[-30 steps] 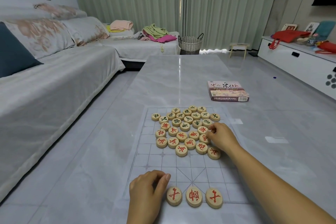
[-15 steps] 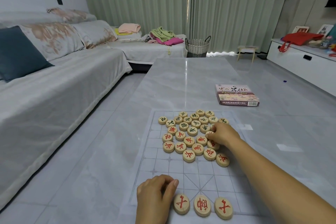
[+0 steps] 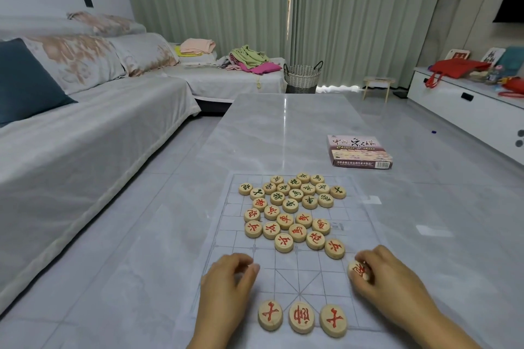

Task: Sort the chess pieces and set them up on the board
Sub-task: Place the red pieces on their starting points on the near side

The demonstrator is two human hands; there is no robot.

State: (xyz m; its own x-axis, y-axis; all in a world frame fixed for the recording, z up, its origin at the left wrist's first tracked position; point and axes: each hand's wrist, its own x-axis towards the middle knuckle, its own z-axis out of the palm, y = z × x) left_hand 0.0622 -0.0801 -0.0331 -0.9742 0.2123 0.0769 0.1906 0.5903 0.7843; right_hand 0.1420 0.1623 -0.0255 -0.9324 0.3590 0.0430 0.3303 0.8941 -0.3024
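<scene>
**Red piece pinched at the right side of the board**

A thin printed board (image 3: 365,218) is spread flat on the grey marble table (image 3: 283,127). At its near edge a row of three red pieces (image 3: 301,318) is laid side by side, face up. Towards the middle of the board the loose pieces are gathered in one cluster: the red-lettered pieces (image 3: 289,228) on the near side and the green-lettered pieces (image 3: 295,191) on the far side, the two groups touching.

A single red piece (image 3: 356,268) is pinched in the curled fingers of the right hand (image 3: 380,278), just beside the nearest piece of the cluster and at the right side of the board. The left hand (image 3: 226,283) is rested at the board's left side with its fingers curled in against the thumb; whether anything is held inside cannot be told.

A game box (image 3: 360,151) is lying flat on the table beyond the board, to the right.
</scene>
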